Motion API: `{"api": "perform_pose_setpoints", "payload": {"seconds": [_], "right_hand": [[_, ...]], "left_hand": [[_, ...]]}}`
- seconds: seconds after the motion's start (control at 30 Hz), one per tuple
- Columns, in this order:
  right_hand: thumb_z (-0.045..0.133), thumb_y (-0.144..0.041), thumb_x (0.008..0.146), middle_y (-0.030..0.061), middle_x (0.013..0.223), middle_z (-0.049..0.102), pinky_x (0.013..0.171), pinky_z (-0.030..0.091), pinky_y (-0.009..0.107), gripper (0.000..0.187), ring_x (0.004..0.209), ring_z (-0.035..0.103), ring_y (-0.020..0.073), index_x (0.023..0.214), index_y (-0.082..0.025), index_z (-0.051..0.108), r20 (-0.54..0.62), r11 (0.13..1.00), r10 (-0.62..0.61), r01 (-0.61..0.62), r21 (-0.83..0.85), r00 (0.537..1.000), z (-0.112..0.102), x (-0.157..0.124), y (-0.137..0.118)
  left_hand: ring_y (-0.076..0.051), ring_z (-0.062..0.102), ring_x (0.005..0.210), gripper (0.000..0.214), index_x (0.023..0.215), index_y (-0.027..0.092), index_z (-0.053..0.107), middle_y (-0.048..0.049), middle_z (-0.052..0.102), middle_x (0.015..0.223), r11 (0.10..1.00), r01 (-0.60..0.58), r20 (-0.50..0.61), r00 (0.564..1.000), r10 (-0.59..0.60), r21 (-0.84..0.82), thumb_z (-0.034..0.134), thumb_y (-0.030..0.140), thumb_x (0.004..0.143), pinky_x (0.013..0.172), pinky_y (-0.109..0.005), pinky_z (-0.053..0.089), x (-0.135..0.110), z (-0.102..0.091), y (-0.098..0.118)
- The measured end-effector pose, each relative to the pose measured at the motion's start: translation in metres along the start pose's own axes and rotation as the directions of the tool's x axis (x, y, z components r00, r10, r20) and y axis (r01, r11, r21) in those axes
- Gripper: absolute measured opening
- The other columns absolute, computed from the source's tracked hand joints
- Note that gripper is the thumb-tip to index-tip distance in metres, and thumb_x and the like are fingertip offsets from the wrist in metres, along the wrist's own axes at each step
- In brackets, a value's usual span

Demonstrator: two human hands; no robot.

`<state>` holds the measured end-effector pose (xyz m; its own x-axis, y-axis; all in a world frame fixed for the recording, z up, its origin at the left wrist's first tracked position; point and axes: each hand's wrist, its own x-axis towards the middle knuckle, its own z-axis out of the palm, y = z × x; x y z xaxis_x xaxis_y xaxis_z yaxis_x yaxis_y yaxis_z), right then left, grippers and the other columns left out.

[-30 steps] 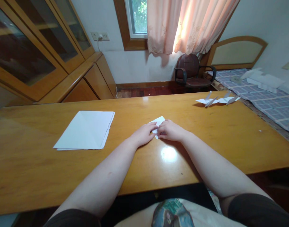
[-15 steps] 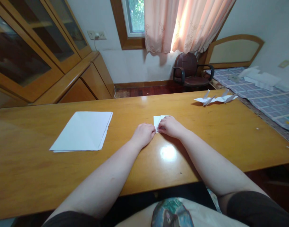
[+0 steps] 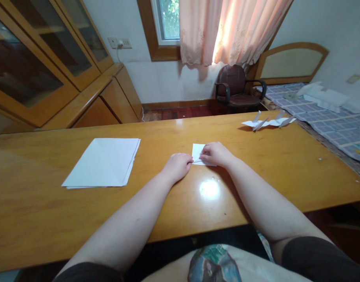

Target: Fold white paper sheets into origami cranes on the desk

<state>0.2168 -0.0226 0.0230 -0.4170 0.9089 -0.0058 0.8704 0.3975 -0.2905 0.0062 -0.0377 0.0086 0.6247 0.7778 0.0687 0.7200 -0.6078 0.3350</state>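
A small folded sheet of white paper (image 3: 197, 149) lies flat on the wooden table, between my two hands. My left hand (image 3: 179, 164) rests at its lower left corner, fingers closed together with the tips on the paper's edge. Over the paper's right half is my right hand (image 3: 215, 153), its fingers bent and pinching a folded flap. A crease runs from the left corner toward the right fingertips. The right hand covers much of the paper's right side.
A stack of white paper sheets (image 3: 105, 162) lies on the table (image 3: 156, 145) to the left. Several folded paper cranes (image 3: 268, 123) stand at the far right. Beyond the table are a brown armchair (image 3: 234, 88), a cabinet (image 3: 121, 100) and a bed (image 3: 330, 121).
My right hand has slid a little to the right along the paper. More of the paper's lower edge and a diagonal crease now show. The left hand has shifted slightly left.
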Motion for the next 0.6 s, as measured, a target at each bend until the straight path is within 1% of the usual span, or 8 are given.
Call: {"api": "perform_pose_setpoints", "payload": {"seconds": [0.07, 0.13, 0.17, 0.23, 0.3, 0.37, 0.43, 0.6], "right_hand": [[0.063, -0.038, 0.081, 0.0044, 0.090, 0.071, 0.074, 0.037, 0.024, 0.020, 0.084, 0.061, 0.0166, 0.084, -0.021, 0.073, -0.006, 1.000, 0.010, -0.010, 0.008, 1.000, 0.001, 0.001, 0.001], [0.063, -0.038, 0.081, 0.0043, 0.089, 0.072, 0.073, 0.037, 0.024, 0.020, 0.083, 0.061, 0.0165, 0.083, -0.021, 0.073, -0.011, 1.000, 0.017, -0.017, 0.010, 1.000, 0.002, 0.002, 0.001], [0.063, -0.037, 0.080, 0.0043, 0.089, 0.071, 0.073, 0.038, 0.024, 0.019, 0.083, 0.061, 0.0165, 0.083, -0.021, 0.073, -0.013, 1.000, 0.024, -0.024, 0.014, 1.000, 0.003, 0.002, 0.002], [0.064, -0.038, 0.080, 0.0042, 0.088, 0.071, 0.073, 0.038, 0.023, 0.019, 0.083, 0.061, 0.0162, 0.082, -0.021, 0.073, -0.015, 0.999, 0.038, -0.038, 0.030, 0.999, 0.004, 0.003, 0.002], [0.065, -0.037, 0.079, 0.0041, 0.088, 0.071, 0.072, 0.038, 0.023, 0.019, 0.083, 0.061, 0.0157, 0.080, -0.020, 0.073, -0.014, 0.998, 0.045, -0.044, 0.055, 0.999, 0.006, 0.005, 0.003], [0.065, -0.035, 0.079, 0.0045, 0.087, 0.070, 0.072, 0.039, 0.023, 0.018, 0.083, 0.060, 0.0153, 0.079, -0.019, 0.072, -0.009, 0.996, 0.038, -0.037, 0.082, 0.999, 0.008, 0.007, 0.004], [0.066, -0.033, 0.078, 0.0049, 0.086, 0.070, 0.073, 0.039, 0.023, 0.016, 0.083, 0.060, 0.0153, 0.078, -0.018, 0.071, -0.005, 0.994, 0.026, -0.025, 0.102, 1.000, 0.009, 0.009, 0.004], [0.066, -0.030, 0.078, 0.0050, 0.082, 0.068, 0.073, 0.039, 0.023, 0.015, 0.080, 0.058, 0.0151, 0.075, -0.017, 0.070, -0.023, 0.993, -0.003, 0.006, 0.119, 1.000, 0.013, 0.011, 0.005]], "left_hand": [[-0.022, 0.060, 0.104, 0.029, 0.107, 0.022, 0.067, -0.0054, 0.068, 0.111, 0.997, 0.001, -0.015, 1.000, 0.000, 0.078, 0.044, 0.021, 0.089, 0.102, -0.042, 0.039, -0.005, 0.001, 0.012], [-0.025, 0.054, 0.115, 0.036, 0.121, 0.017, 0.059, -0.0100, 0.060, 0.127, 0.991, -0.030, -0.013, 0.999, 0.032, 0.129, 0.045, 0.022, 0.089, 0.105, -0.042, 0.036, -0.011, 0.006, 0.029], [-0.026, 0.051, 0.121, 0.040, 0.126, 0.014, 0.055, -0.0122, 0.055, 0.133, 0.988, -0.050, 0.011, 0.999, 0.049, 0.146, 0.045, 0.023, 0.088, 0.105, -0.041, 0.035, -0.015, 0.010, 0.038], [-0.028, 0.042, 0.130, 0.049, 0.133, 0.012, 0.049, -0.0152, 0.046, 0.142, 0.984, -0.057, 0.060, 0.997, 0.047, 0.167, 0.049, 0.032, 0.088, 0.109, -0.042, 0.031, -0.021, 0.020, 0.054], [-0.028, 0.035, 0.136, 0.058, 0.138, 0.012, 0.043, -0.0159, 0.042, 0.145, 0.984, -0.040, 0.069, 0.997, 0.029, 0.172, 0.049, 0.041, 0.088, 0.111, -0.042, 0.027, -0.026, 0.029, 0.065], [-0.029, 0.030, 0.138, 0.063, 0.141, 0.012, 0.039, -0.0161, 0.040, 0.146, 0.985, -0.004, 0.066, 0.998, -0.008, 0.175, 0.049, 0.045, 0.088, 0.113, -0.043, 0.023, -0.028, 0.036, 0.069], [-0.031, 0.029, 0.138, 0.067, 0.142, 0.012, 0.037, -0.0166, 0.040, 0.146, 0.983, 0.039, 0.065, 0.997, -0.051, 0.177, 0.048, 0.048, 0.087, 0.113, -0.044, 0.023, -0.029, 0.040, 0.070], [-0.033, 0.028, 0.138, 0.069, 0.143, 0.013, 0.037, -0.0167, 0.041, 0.145, 0.978, 0.084, 0.052, 0.994, -0.096, 0.192, 0.047, 0.052, 0.087, 0.113, -0.047, 0.021, -0.030, 0.039, 0.068]]}}
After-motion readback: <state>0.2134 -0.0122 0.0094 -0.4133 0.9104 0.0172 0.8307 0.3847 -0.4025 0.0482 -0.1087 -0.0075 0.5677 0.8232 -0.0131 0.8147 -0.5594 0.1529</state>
